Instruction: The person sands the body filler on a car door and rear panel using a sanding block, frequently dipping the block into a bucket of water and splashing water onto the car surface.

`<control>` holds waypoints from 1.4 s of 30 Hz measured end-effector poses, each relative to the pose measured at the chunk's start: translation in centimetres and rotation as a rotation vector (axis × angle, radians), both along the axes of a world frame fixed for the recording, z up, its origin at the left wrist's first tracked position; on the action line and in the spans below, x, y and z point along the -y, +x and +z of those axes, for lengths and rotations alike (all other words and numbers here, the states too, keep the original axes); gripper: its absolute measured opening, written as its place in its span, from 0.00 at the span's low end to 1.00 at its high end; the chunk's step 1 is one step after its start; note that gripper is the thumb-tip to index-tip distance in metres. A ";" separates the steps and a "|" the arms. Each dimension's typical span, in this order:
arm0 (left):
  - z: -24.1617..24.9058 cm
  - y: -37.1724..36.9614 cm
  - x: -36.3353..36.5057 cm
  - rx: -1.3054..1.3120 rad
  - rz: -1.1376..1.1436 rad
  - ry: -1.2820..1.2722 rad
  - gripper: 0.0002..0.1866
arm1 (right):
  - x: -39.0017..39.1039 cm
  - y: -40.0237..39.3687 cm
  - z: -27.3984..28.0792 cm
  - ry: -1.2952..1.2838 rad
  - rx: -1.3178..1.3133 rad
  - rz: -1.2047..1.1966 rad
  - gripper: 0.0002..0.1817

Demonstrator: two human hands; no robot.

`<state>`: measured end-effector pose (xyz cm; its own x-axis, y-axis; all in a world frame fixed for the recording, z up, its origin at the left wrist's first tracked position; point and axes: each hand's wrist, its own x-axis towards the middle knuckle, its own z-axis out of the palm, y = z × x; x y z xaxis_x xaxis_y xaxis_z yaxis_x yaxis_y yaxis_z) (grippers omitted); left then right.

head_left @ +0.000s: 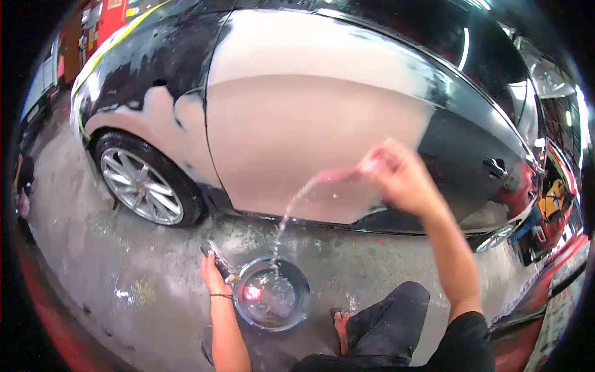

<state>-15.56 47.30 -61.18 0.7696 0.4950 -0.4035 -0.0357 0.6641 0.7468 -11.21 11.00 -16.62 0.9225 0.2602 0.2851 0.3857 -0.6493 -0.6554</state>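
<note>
A large black car [471,149] with a broad, dull pinkish-beige patch [297,130] on its side stands beyond a round, dark plastic bucket [306,292], which sits on the wet grey concrete floor [167,266]. The car's silver-spoked wheel [141,186] is to the bucket's upper left. Water [282,301] lies inside the bucket, and a clear stream [286,220] drops towards its far rim from a soft, soaked pink cloth [338,176], which is high to the bucket's upper right, in front of the patch; blur hides its exact outline.

The cloth looks limp and light, though the water it carries probably adds weight and makes it slick. It seems hard to damage; bunching it in the palm looks surer than pinching one edge, since a loose end swings and sheds water. A small, dark, oblong block [219,261] is just beside the bucket's left rim. It looks stiff, light and slippery when wet, best held along its long sides.

The right hand [400,180] is raised well above the bucket, fingers curled around the cloth, with the bare forearm slanting up from a black sleeve. The left hand [212,273] reaches low at the bucket's left, fingers folded along the block, although how firmly they press cannot be told.
</note>
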 end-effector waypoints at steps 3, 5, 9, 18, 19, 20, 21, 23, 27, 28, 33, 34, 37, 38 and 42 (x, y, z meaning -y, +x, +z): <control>1.1 0.5 0.7 -0.067 0.075 0.002 0.15 | 6.0 3.9 8.2 0.112 0.461 -0.236 0.10; 1.4 0.6 0.6 -0.087 0.129 -0.005 0.12 | 11.0 7.8 11.8 0.132 0.667 -0.442 0.16; 0.8 0.4 -0.6 -0.035 0.060 0.039 0.14 | 18.9 17.3 11.3 -0.435 1.411 -0.883 0.22; -0.7 1.6 0.3 -0.060 0.027 0.131 0.17 | -8.0 22.4 9.9 -0.355 1.329 -0.676 0.22; -0.8 1.8 0.6 -0.077 0.034 0.164 0.16 | -12.1 22.9 9.6 -0.388 1.351 -0.619 0.21; 0.5 1.3 1.0 -0.053 0.008 0.167 0.14 | -16.1 23.3 8.8 -0.338 1.352 -0.525 0.20; 0.7 1.0 1.1 -0.021 0.001 0.135 0.13 | -20.0 22.1 8.4 -0.314 1.374 -0.413 0.20; 1.1 1.0 1.5 0.004 -0.003 0.102 0.11 | -26.5 23.8 6.6 -0.415 1.375 -0.444 0.28; 0.2 0.8 0.5 0.030 0.013 0.111 0.10 | -29.1 22.6 5.5 -0.397 1.483 -0.152 0.20; 0.6 0.8 0.6 0.055 0.001 0.114 0.10 | -27.4 22.4 5.6 -0.421 1.490 -0.029 0.20; -1.1 0.8 -0.9 -0.031 0.041 0.129 0.12 | -10.8 19.0 7.2 -0.540 1.427 -0.043 0.16; -1.3 0.5 -1.6 -0.034 0.036 0.129 0.13 | -6.6 17.6 7.9 -0.625 1.338 -0.187 0.19; -0.7 0.2 -2.2 -0.007 0.005 0.097 0.16 | 6.2 17.0 8.2 -0.576 1.469 -0.432 0.25; -0.1 0.1 -2.3 -0.013 0.000 0.099 0.16 | 8.9 16.3 8.1 -0.519 1.410 -0.517 0.23; -0.2 -0.6 -3.1 -0.020 0.004 0.086 0.23 | 17.7 19.9 7.8 -0.385 1.452 -1.026 0.20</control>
